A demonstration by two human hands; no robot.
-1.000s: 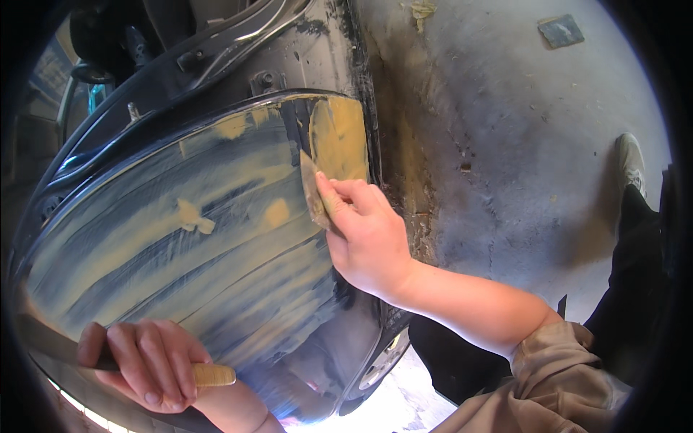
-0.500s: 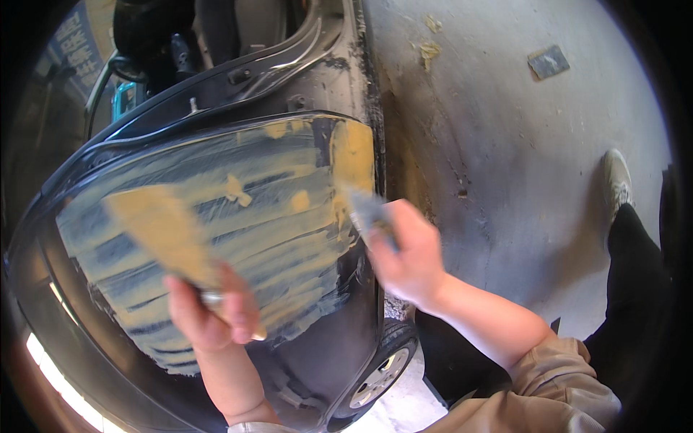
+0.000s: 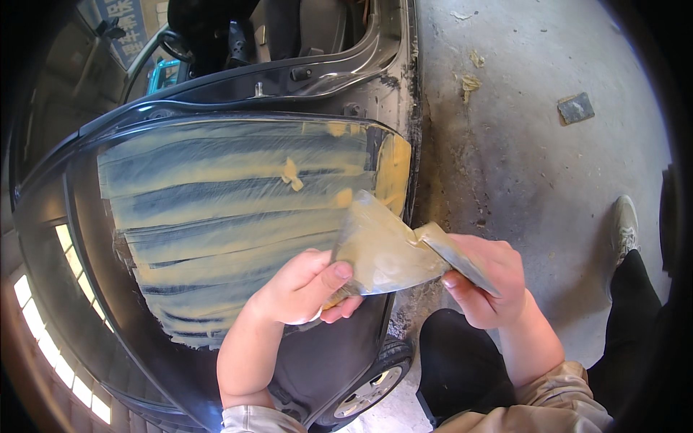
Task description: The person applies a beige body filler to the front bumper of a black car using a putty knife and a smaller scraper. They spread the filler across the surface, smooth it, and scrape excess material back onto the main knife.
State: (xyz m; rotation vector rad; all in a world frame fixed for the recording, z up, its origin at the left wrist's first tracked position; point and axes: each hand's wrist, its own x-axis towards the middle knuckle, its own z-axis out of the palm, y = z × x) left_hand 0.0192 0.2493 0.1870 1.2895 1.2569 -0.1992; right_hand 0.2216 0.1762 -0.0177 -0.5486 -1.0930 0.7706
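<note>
My left hand (image 3: 307,285) is closed round the handle of a wide putty knife (image 3: 382,249), its broad blade smeared with yellowish filler. Pinched between thumb and fingers of my right hand (image 3: 491,278) is a flat filler spreader (image 3: 458,256). The spreader's filler-coated edge meets the right side of the knife's blade. Both tools are held above the side edge of a dark car panel (image 3: 325,368). Streaks of yellowish filler (image 3: 209,249) cover much of the panel, with a thicker patch near its right edge and a small lump (image 3: 291,175) on top.
Beyond the panel lies the car's open interior with a steering wheel (image 3: 177,45). A car wheel (image 3: 368,393) shows at the bottom. On the grey floor (image 3: 520,166) to the right lie a dark flat piece (image 3: 575,109) and filler scraps (image 3: 471,83). My shoe (image 3: 625,224) rests at far right.
My left hand has moved right, carrying the putty knife off the streaked area. My right hand has moved right and slightly down, off the panel's edge, and the two tools now touch.
</note>
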